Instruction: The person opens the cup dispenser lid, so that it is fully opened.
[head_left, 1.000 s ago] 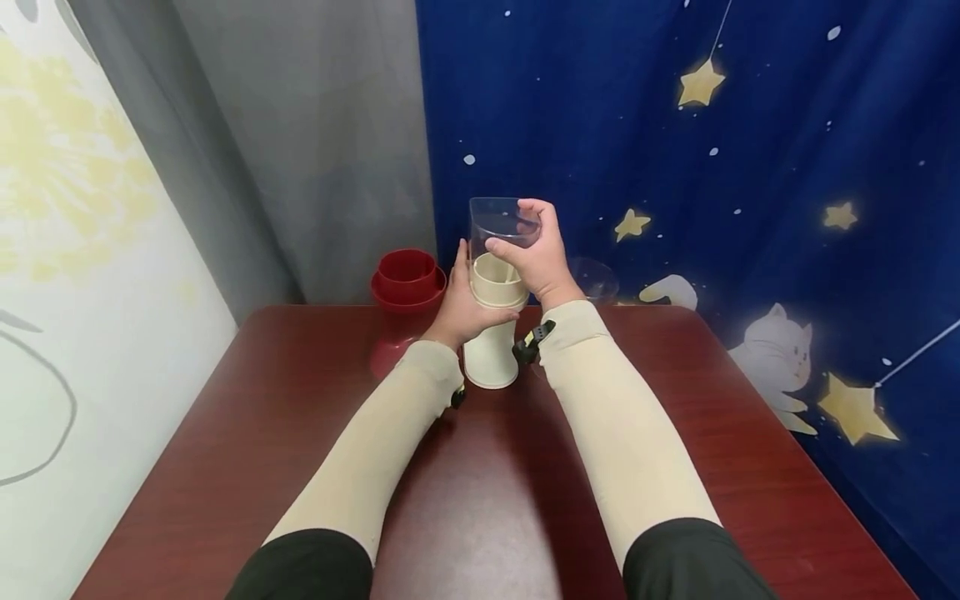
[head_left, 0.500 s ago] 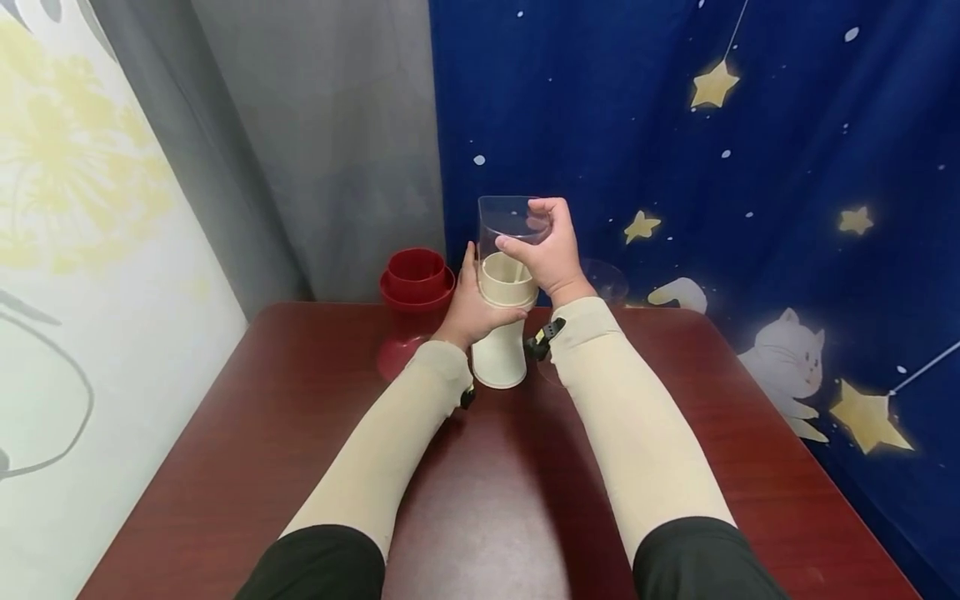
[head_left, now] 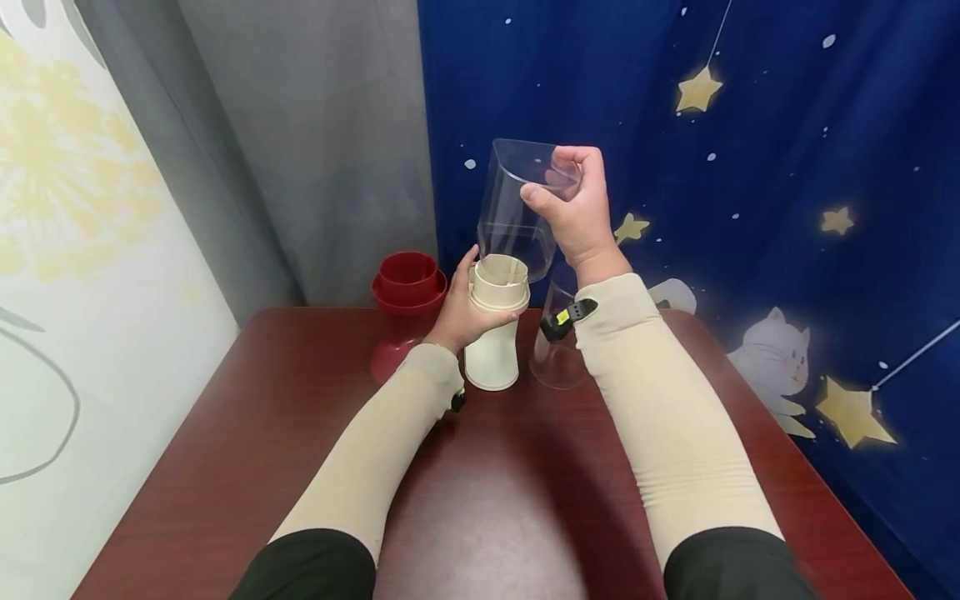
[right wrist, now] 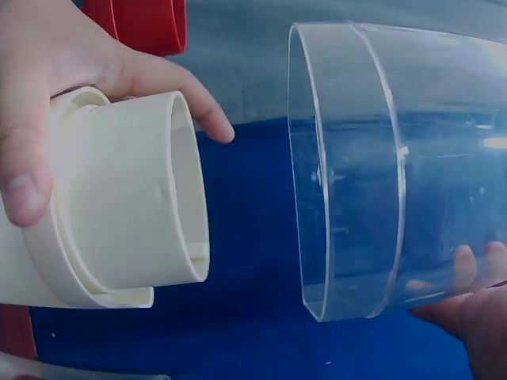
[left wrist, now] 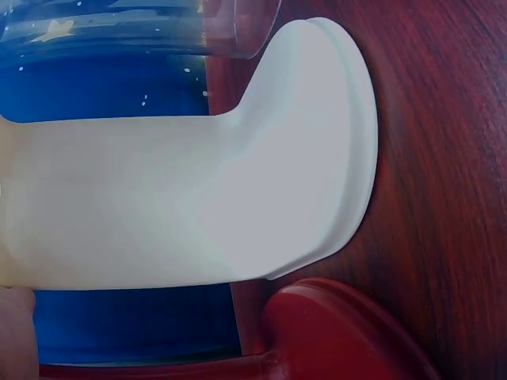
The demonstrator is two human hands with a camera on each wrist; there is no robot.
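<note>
My left hand [head_left: 461, 312] grips the upper part of a cream plastic stand [head_left: 491, 354], thumb and fingers around its collar. The stand is upright on the table, its wide flared foot visible in the left wrist view. Above it, my right hand [head_left: 583, 204] pinches the wall of a clear plastic container [head_left: 513, 204] near its top, and the container leans over. In the right wrist view, a gap separates the container's lower rim [right wrist: 309, 174] from the stand's round neck [right wrist: 131, 190].
A similar red stand [head_left: 408, 292] is just left of the cream one, partly behind my left hand. Another clear container [head_left: 557, 367] stands at the right, partly covered by my right wrist. A blue starry curtain [head_left: 570, 75] hangs behind the brown table [head_left: 300, 467].
My right hand has moved up and to the right, lifting the clear container off the cream stand's neck and tilting it. My left hand keeps its grip on the stand.
</note>
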